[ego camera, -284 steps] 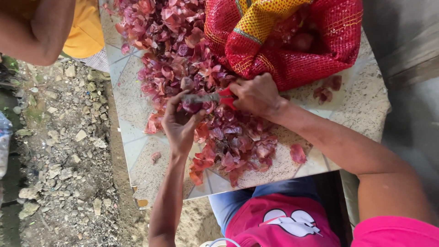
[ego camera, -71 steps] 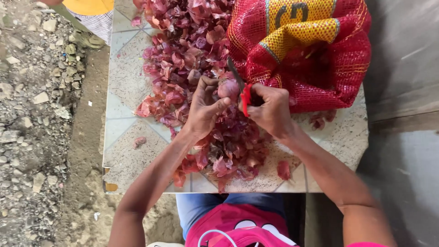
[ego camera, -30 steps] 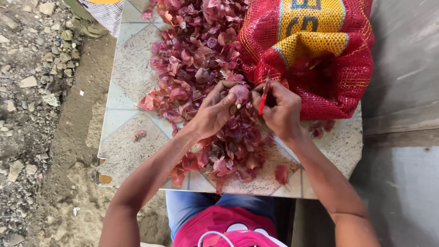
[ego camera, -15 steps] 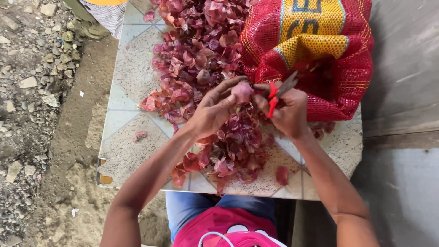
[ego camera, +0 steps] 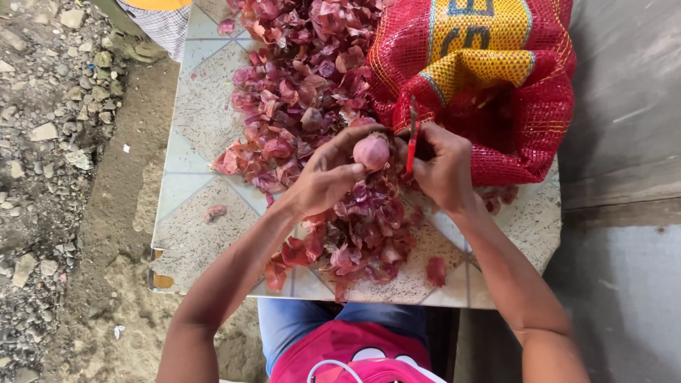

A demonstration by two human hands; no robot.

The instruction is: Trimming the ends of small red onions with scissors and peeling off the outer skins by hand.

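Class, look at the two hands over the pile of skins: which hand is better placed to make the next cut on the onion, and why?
Probably the right hand: it grips the red-handled knife, blade right beside the onion. The left hand is busy pinching that onion.

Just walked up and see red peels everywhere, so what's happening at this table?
A person is peeling small red onions. The left hand holds a partly peeled onion, while the right hand grips a small red-handled knife beside it. Loose skins cover the tiled table, and a red mesh sack sits behind.
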